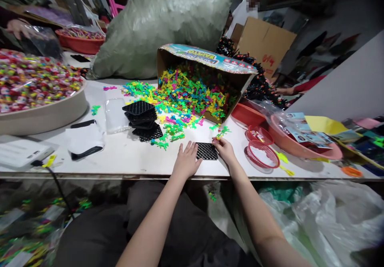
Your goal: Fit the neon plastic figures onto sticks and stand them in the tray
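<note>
From where I stand, 2 hands are at work by the near edge of the bench (126, 165), around its middle, with 1 black lattice card (207, 152) lying flat between them. The left hand (184, 161) is spread palm down, its fingers apart and touching the card's left end. The right hand (225, 151) is curled at the card's far right corner, thumb and forefinger close together beside a small yellow piece; I can't tell whether they are clamped on it.

Farther in, left of the hands, stands 1 uneven stack of black lattice cards (141, 113), too overlapped for me to count. Beside it are 1 clear packet (115, 115) and, nearer the front edge, 1 white paper (85, 135) over a dark slab.

Toward the far edge, 1 printed box (207, 55) lies on its side, spilling bright figures (180, 89) past counting. By the left end sit 1 large beige tub (45, 119) and, at the front left corner, 1 white power bank (24, 151). Right of the hands I count 2 small red baskets, the front basket (252, 161) just before the rear basket (271, 138).
</note>
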A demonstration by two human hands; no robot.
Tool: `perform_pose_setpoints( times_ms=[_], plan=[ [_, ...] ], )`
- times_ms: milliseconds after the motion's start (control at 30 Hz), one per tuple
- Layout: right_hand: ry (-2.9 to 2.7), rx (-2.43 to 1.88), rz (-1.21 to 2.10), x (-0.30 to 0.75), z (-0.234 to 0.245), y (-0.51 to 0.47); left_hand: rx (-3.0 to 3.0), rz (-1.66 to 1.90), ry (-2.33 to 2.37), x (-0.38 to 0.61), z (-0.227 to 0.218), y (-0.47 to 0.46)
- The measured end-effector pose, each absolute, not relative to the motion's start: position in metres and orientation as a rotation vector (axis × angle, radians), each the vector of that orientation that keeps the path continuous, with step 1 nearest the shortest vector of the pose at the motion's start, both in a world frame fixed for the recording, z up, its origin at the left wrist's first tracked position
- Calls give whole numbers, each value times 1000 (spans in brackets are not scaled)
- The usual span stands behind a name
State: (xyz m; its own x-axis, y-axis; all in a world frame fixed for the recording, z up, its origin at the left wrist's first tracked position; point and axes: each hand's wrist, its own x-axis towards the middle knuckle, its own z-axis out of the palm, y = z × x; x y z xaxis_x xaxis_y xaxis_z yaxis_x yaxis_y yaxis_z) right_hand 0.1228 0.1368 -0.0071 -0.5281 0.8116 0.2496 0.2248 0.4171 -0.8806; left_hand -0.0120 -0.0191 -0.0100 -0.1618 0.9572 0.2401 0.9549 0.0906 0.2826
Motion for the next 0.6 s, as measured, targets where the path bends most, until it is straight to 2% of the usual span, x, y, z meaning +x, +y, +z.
perform_pose_setpoints(
  times_ms=[467,600],
  plan=[
    [-2006,-990,948,122,-6,134,1984,631,2289,-9,-4,-23],
    [-2078,-936,956,108,0,132,1866,863,2402,-18,3,-26]
  ],
)
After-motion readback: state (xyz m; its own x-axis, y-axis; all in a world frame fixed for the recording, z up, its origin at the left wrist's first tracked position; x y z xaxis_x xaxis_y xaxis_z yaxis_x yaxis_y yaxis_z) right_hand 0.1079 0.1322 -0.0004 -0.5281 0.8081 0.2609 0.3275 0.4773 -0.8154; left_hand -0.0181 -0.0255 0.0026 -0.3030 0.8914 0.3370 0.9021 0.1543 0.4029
